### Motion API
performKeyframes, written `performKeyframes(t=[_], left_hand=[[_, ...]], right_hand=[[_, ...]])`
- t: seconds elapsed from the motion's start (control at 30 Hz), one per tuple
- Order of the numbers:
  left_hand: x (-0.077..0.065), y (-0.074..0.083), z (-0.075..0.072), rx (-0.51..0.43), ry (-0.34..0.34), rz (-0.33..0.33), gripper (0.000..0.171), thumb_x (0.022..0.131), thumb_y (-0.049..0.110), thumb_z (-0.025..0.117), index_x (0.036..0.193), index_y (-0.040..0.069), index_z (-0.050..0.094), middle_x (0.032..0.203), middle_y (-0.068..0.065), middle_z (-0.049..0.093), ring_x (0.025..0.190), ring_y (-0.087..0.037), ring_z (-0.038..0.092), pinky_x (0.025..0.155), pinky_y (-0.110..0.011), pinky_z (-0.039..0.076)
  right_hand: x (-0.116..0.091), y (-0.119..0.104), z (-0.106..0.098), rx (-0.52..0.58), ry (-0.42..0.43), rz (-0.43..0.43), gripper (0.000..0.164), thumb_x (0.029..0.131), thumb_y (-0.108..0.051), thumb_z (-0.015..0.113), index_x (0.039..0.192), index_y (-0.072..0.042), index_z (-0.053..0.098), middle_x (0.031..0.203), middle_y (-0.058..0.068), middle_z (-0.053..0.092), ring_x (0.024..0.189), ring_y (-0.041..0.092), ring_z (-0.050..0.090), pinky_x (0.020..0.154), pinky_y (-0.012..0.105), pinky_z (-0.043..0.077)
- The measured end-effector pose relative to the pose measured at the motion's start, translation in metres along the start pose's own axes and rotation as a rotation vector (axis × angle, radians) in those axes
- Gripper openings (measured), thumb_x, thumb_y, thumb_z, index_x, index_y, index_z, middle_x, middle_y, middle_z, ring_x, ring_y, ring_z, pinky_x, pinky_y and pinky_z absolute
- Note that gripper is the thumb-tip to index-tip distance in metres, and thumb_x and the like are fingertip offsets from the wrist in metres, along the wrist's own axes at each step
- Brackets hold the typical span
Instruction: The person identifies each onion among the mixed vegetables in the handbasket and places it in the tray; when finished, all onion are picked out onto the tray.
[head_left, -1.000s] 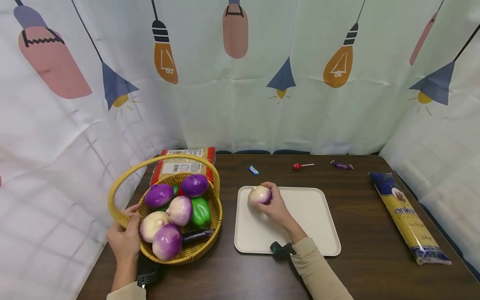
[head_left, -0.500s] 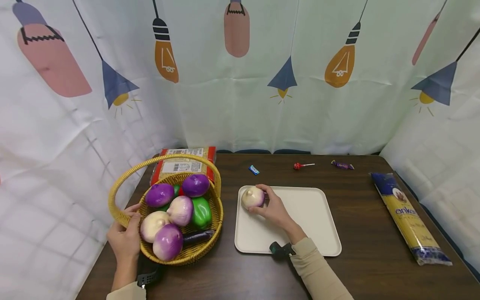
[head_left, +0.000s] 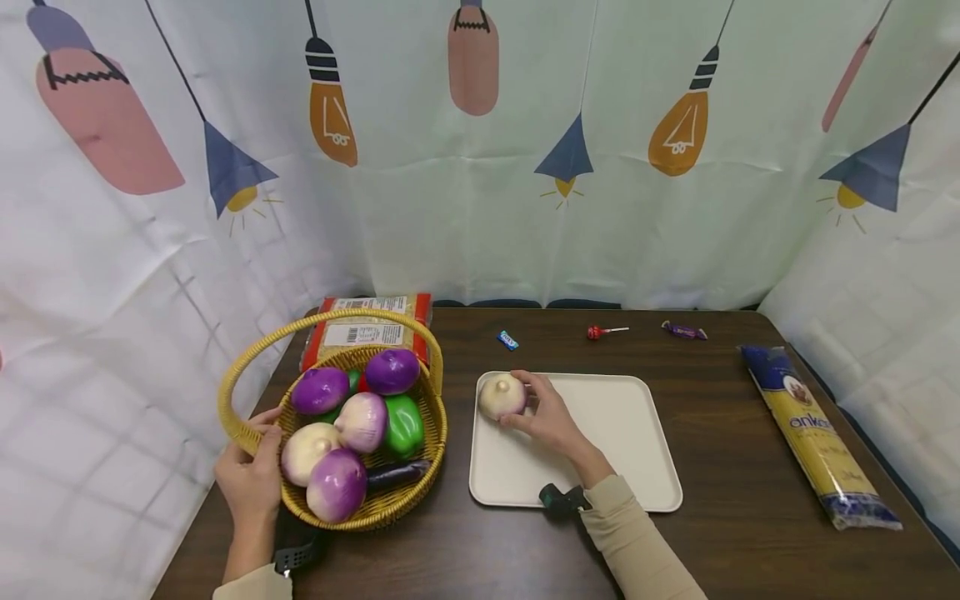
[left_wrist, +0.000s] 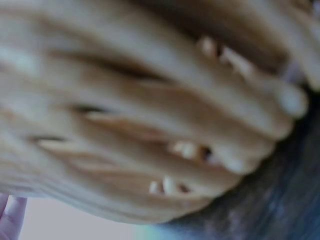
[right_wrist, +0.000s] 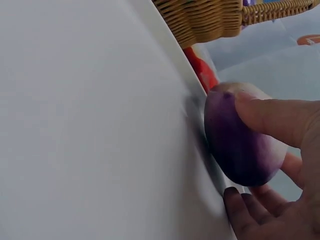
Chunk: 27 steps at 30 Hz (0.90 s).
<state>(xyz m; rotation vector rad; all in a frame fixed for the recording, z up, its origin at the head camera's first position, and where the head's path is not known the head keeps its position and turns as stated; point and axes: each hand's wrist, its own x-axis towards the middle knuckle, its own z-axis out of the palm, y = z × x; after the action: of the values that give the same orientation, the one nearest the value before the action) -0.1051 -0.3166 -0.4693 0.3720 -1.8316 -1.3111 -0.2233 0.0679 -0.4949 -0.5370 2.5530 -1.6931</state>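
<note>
At the basket's left side, my left hand (head_left: 251, 471) grips the rim by the base of the handle of a yellow wicker basket (head_left: 437, 412). Inside lie several purple and white onions (head_left: 337, 484), a green bell pepper (head_left: 402, 426) and a slim dark eggplant (head_left: 396, 474). The left wrist view is filled by blurred basket weave (left_wrist: 150, 110). My right hand (head_left: 551, 421) holds a white and purple onion (head_left: 501, 396) between thumb and fingers, at the back left corner of a white tray (head_left: 600, 433). In the right wrist view, the onion's purple side (right_wrist: 240, 140) is close over the tray surface.
Behind the basket lies a red-edged bag of grain (head_left: 366, 335). A blue-wrapped candy (head_left: 507, 340), a red lollipop (head_left: 595, 332) and a purple-wrapped candy (head_left: 684, 331) lie along the back. A yellow and blue pasta packet (head_left: 817, 433) lies at the right edge. A patterned curtain (head_left: 480, 225) encloses the table.
My right hand has shifted the onion slightly left over the tray and turned it so its pale tip faces up. The left hand and basket have stayed in place.
</note>
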Motion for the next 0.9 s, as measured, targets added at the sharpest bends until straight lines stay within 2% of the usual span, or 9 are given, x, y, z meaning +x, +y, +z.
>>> performKeyframes(t=[0.2,0.37,0.43,0.53,0.6,0.67,0.77,0.83,0.9], left_hand=[[0.001,-0.002,0.000,0.010,-0.009,-0.010,0.015,0.089,0.003,0.062,0.087,-0.011,0.067,0.103,-0.004,0.073,0.096,-0.007,0.064,0.080,-0.014,0.043],[0.002,-0.003,0.001,0.021,-0.008,-0.018,0.016,0.089,0.003,0.061,0.087,-0.012,0.067,0.103,-0.003,0.073,0.095,-0.006,0.064,0.079,-0.013,0.042],[0.002,-0.003,0.000,0.022,0.002,-0.011,0.016,0.089,0.002,0.061,0.087,-0.012,0.067,0.102,-0.005,0.073,0.093,-0.007,0.064,0.078,-0.013,0.042],[0.001,-0.003,0.000,0.022,0.006,-0.004,0.014,0.088,0.000,0.061,0.086,-0.013,0.067,0.101,-0.005,0.074,0.092,-0.005,0.064,0.077,-0.014,0.043],[0.001,-0.003,-0.001,0.020,0.006,-0.004,0.014,0.088,0.000,0.061,0.086,-0.013,0.067,0.101,-0.005,0.074,0.091,-0.006,0.064,0.077,-0.014,0.043],[0.001,-0.002,0.000,0.014,0.010,-0.004,0.014,0.088,0.000,0.062,0.086,-0.013,0.066,0.101,-0.005,0.074,0.091,-0.006,0.064,0.077,-0.014,0.043],[0.001,-0.001,0.000,0.005,0.020,-0.003,0.015,0.088,0.001,0.062,0.085,-0.013,0.066,0.100,-0.004,0.074,0.091,-0.009,0.065,0.077,-0.015,0.043],[0.001,0.000,0.001,0.002,0.023,-0.002,0.015,0.088,0.001,0.062,0.085,-0.013,0.066,0.100,-0.003,0.074,0.091,-0.009,0.065,0.078,-0.015,0.043],[0.001,-0.001,0.002,0.004,0.023,-0.001,0.015,0.088,0.001,0.061,0.086,-0.013,0.066,0.099,-0.001,0.074,0.091,-0.008,0.065,0.078,-0.015,0.043]], right_hand=[[-0.001,-0.004,-0.009,-0.088,0.022,0.029,0.071,0.074,-0.018,0.085,0.135,-0.005,0.051,0.127,0.016,0.051,0.108,0.031,0.058,0.093,0.045,0.048],[-0.002,-0.012,-0.020,-0.134,0.019,0.082,0.071,0.079,-0.025,0.082,0.139,-0.008,0.048,0.139,0.015,0.046,0.117,0.037,0.054,0.096,0.051,0.044],[-0.001,-0.019,-0.023,-0.149,0.051,0.079,0.067,0.082,-0.027,0.079,0.139,-0.009,0.049,0.141,0.014,0.045,0.123,0.038,0.049,0.098,0.052,0.042],[-0.003,-0.034,-0.022,-0.151,0.150,0.040,0.055,0.086,-0.025,0.074,0.134,-0.009,0.055,0.138,0.009,0.049,0.126,0.037,0.047,0.100,0.053,0.040],[-0.006,-0.048,-0.016,-0.122,0.223,-0.020,0.046,0.085,-0.020,0.074,0.127,-0.010,0.060,0.132,0.007,0.054,0.124,0.034,0.050,0.099,0.052,0.041],[-0.012,-0.062,-0.003,-0.079,0.255,-0.118,0.037,0.084,-0.014,0.073,0.120,-0.010,0.065,0.125,0.004,0.059,0.119,0.029,0.055,0.097,0.049,0.044],[-0.023,-0.084,0.025,0.026,0.175,-0.301,0.031,0.084,-0.006,0.073,0.114,-0.009,0.067,0.117,0.004,0.063,0.110,0.026,0.060,0.090,0.045,0.050],[-0.030,-0.097,0.046,0.113,0.033,-0.382,0.031,0.086,-0.005,0.072,0.115,-0.009,0.065,0.118,0.005,0.062,0.108,0.025,0.060,0.087,0.040,0.053],[-0.036,-0.107,0.067,0.206,-0.130,-0.405,0.034,0.087,-0.005,0.071,0.120,-0.007,0.062,0.121,0.007,0.060,0.109,0.027,0.060,0.085,0.037,0.054]])
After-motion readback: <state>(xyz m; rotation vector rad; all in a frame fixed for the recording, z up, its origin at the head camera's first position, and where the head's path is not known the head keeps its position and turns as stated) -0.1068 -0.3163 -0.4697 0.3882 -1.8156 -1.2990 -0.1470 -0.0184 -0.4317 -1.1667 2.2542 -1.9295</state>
